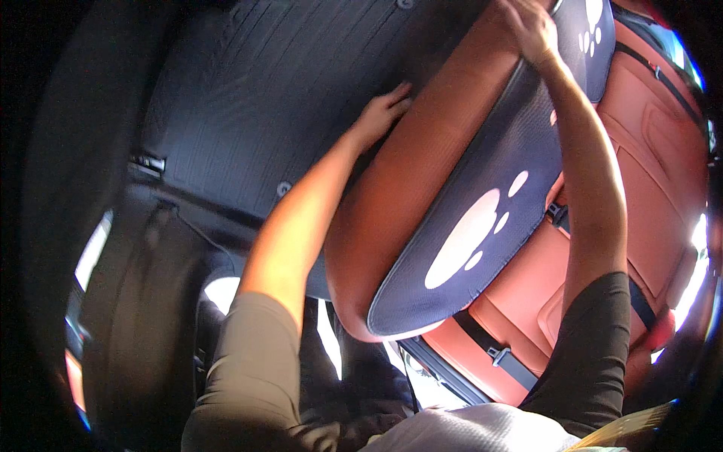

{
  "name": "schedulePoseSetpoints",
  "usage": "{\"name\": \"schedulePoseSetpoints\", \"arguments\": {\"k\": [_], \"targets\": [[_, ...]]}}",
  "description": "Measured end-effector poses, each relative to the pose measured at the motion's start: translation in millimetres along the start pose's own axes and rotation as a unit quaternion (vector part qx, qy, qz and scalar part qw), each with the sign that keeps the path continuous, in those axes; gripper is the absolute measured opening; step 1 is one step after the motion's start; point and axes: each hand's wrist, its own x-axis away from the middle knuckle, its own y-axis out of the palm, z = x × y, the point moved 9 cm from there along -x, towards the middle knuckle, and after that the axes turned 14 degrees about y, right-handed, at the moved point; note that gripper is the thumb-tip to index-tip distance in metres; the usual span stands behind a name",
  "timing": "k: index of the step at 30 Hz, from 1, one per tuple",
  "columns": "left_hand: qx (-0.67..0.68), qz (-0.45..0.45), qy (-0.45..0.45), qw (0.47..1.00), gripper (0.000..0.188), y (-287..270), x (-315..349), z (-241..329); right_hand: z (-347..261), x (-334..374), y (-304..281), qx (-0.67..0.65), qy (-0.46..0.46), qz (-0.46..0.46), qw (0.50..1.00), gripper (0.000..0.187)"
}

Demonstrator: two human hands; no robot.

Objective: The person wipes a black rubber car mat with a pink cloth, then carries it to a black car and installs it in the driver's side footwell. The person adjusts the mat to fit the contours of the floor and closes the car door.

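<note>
A long reddish-brown leather seat cushion (431, 154) runs diagonally through the middle of the car interior. Along its right side lies a navy pad (501, 143) with pale paw prints. My left hand (380, 117) is at the cushion's left side, beside the dark ribbed floor mat (248, 113); its fingers are stretched out and apart, and I see nothing held. At the far end, my right hand (533, 34) lies on the brown leather next to the pad's edge. Its fingers reach forward and look extended, partly cut off by the top of the picture.
Reddish-brown leather seats (640, 166) stand on the right, with a dark seat belt buckle (557, 215) and a metal belt tongue (497, 354). A dark panel (139, 294) fills the lower left. Round fasteners (284, 188) sit on the floor mat.
</note>
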Motion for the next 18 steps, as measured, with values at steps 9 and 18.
{"name": "schedulePoseSetpoints", "arguments": {"k": [9,18], "targets": [[-0.068,0.047,-0.114,0.990,0.053,-5.4,314.0,-9.7,-97.1,56.8,55.2,0.299,-0.259,-0.238,0.887,0.031],[-0.278,0.065,0.044,0.957,0.057,9.8,342.5,-30.5,-189.0,154.7,193.9,0.375,-0.195,-0.566,0.708,0.037]]}}
